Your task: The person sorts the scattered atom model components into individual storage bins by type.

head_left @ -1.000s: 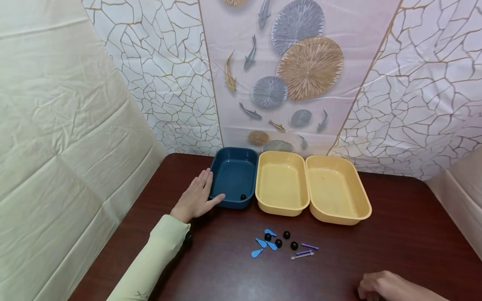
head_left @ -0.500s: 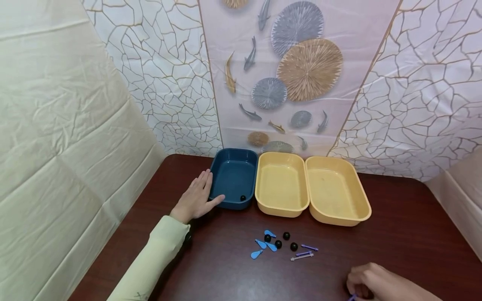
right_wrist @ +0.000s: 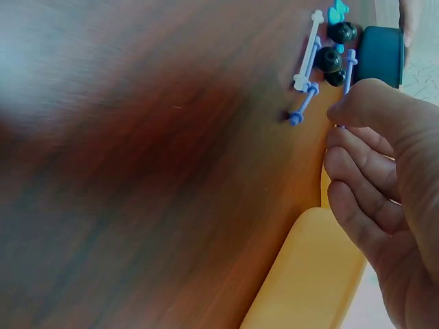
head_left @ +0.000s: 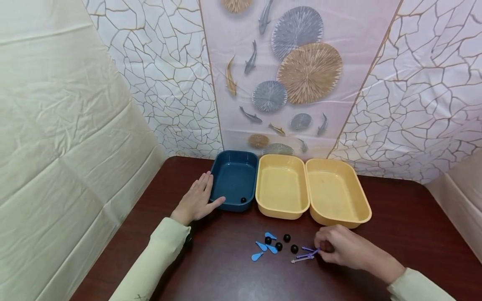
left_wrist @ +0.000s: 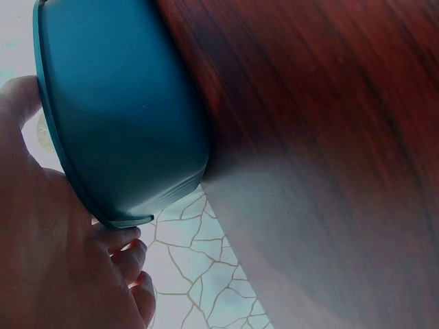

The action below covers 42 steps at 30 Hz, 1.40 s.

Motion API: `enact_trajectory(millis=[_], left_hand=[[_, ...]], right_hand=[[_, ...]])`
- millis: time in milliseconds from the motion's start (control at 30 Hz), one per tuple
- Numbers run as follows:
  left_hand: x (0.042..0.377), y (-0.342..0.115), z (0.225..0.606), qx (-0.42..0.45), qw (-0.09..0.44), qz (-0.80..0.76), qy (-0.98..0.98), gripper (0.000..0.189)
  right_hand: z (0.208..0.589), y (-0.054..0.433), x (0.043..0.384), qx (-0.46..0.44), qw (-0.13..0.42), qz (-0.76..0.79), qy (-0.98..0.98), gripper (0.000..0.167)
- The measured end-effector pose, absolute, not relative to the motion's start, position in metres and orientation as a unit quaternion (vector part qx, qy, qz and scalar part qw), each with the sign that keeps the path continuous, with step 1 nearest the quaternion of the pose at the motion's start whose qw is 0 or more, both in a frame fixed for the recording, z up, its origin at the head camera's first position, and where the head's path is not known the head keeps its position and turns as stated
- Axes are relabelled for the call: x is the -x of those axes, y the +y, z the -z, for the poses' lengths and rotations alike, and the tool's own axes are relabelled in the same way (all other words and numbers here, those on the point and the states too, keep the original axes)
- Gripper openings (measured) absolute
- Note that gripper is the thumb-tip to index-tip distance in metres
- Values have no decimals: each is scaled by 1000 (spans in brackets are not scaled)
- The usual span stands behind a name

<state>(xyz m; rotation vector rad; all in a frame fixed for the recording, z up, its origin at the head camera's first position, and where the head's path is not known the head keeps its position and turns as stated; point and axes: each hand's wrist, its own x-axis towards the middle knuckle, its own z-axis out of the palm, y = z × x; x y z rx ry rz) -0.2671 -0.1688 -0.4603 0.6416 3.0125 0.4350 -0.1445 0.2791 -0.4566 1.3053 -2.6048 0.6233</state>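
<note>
My left hand [head_left: 196, 200] rests against the near left side of the dark blue tray [head_left: 234, 207], fingers straight along its outer side and thumb at the near rim. One black ball [head_left: 243, 200] lies inside that tray. My right hand [head_left: 344, 246] pinches a thin purple stick with knobbed ends [right_wrist: 351, 63] between thumb and fingertips, just above the small pile. Beside it on the table lie other purple sticks [right_wrist: 304, 104] and a pale one [head_left: 302, 259]. Left of these are several black balls [head_left: 294, 249] and blue teardrop-shaped pieces [head_left: 257, 256].
Two yellow trays [head_left: 283, 214] [head_left: 339, 221] stand side by side, right of the blue tray, near the table's back edge. A patterned cloth [head_left: 180, 83] hangs behind the brown table [head_left: 226, 276], and a cream cloth [head_left: 67, 167] hangs at its left.
From the lower right, my right hand has moved forward and left to the pile, bringing the purple stick along. My left hand stays at the blue tray.
</note>
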Motion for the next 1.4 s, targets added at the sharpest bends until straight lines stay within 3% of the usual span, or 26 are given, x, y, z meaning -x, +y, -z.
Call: enact_trajectory(millis=[467,1000,1400], left_hand=[[268,-170,462,-209,16,-141,968,99],[268,-168,459,-208,15,-142,968,98],[267,-168,459,-207,16,-143,968,98]], right_hand=[[455,268,169,-402,-45,-212,-890,21],[438,265,173,-417,-25,-192,-888,15],[428,235,172,-449,-50,-153,-879,14]])
